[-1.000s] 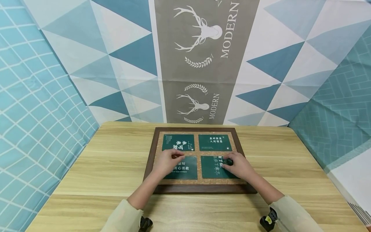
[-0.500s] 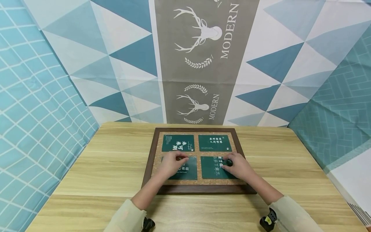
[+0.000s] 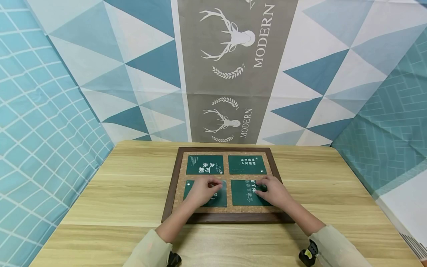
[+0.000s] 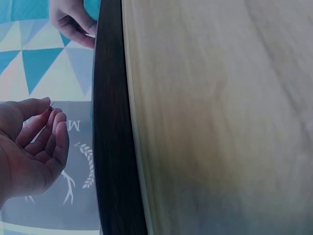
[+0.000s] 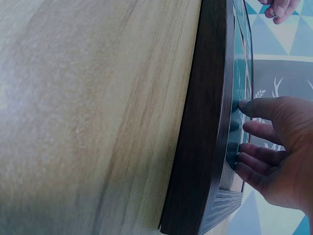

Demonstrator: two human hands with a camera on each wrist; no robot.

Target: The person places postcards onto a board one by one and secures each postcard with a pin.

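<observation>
A corkboard [image 3: 228, 193] in a dark brown wooden frame [image 3: 233, 218] lies on the table with green lettered cards on it. Over the lower left card [image 3: 218, 202] my left hand [image 3: 201, 191] holds a small pushpin [image 4: 51, 105] between thumb and fingertips, its thin point showing in the left wrist view. My right hand [image 3: 277, 191] rests its spread fingertips on the lower right card [image 3: 240, 194], covering that card's right part. Across the top sit the upper left card [image 3: 197, 165] and the upper right card [image 3: 245, 168], with small round pin heads at some corners.
The wooden table [image 3: 126, 193] extends around the board on all sides. Behind it rises a wall cloth [image 3: 160, 92] with triangles and deer heads, and a blue checked cloth [image 3: 40, 122] hangs at the left.
My left hand has moved right across the lower left card, uncovering that card's pinned upper left corner and the upper left card's lettering. My right hand has stayed in place.
</observation>
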